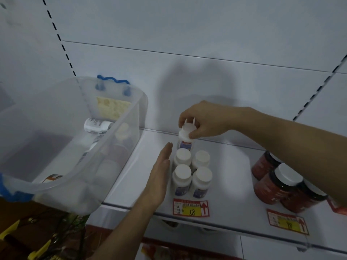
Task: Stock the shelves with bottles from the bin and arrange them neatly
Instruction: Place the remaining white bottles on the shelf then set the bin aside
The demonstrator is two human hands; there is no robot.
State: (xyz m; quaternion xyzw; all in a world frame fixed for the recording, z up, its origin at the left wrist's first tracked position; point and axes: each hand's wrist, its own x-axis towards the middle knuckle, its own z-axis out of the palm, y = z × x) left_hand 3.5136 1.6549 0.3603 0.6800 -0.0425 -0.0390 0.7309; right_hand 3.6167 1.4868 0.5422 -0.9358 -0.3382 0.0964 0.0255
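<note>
Stocking the white shelf [234, 184] w/ bottles, both hands busy

Far left the clear bin [78, 166] is sitting half on the shelf edge, a few bottles lying inside, blue handle at the back. Left hand [159, 177] is lying flat, fingers straight & together, edge resting against the left side of the 4 white-capped bottles [191, 173]. Right hand [202, 121] is pinching the cap of a 5th white bottle [185, 139] from above, just behind that 2x2 block. Red jars [277, 182] grouped further right, price tags along the shelf lip, white slotted back panel behind.
</note>
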